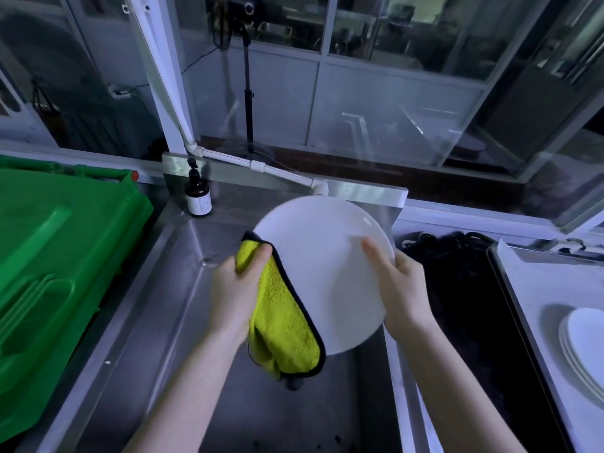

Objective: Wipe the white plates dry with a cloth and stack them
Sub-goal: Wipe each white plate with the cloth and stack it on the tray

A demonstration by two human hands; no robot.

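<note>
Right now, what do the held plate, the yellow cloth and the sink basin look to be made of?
The plate: smooth, glossy white, with a small glint near the rim; glazed ceramic or melamine, cannot tell which. The cloth: plush microfibre by its fuzzy yellow-green pile, black bound edge. The sink basin: likely stainless steel, grey with a dull streaked sheen.

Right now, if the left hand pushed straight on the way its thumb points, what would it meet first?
Probably the white plate: the left hand grips the yellow cloth at the plate's left rim, thumb aimed up-right across it. Depth is unclear.
</note>
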